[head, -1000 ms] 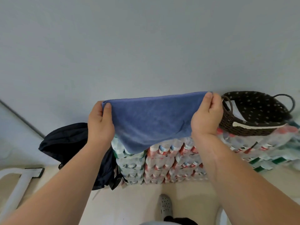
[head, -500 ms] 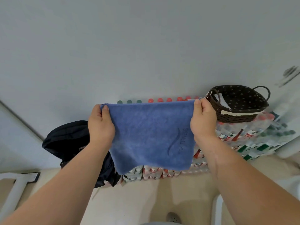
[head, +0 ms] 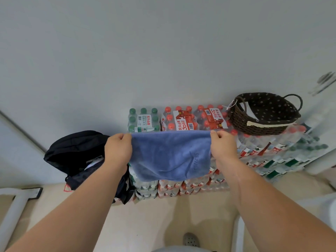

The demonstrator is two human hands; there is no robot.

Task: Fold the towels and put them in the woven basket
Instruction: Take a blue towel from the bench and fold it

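A soft blue cloth towel [head: 171, 157] hung spread, left grip [head: 118, 148] and right grip [head: 222, 146] pinched its top corners, dark brown woven basket [head: 238, 119] stood to the right.

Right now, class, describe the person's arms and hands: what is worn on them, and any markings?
The left arm and right arm are bare right to the picture's edge; no sleeve shows. The left hand and right hand wear no gloves. Neither wrist carries a watch or bracelet. No ring or marking shows on the parts in view.
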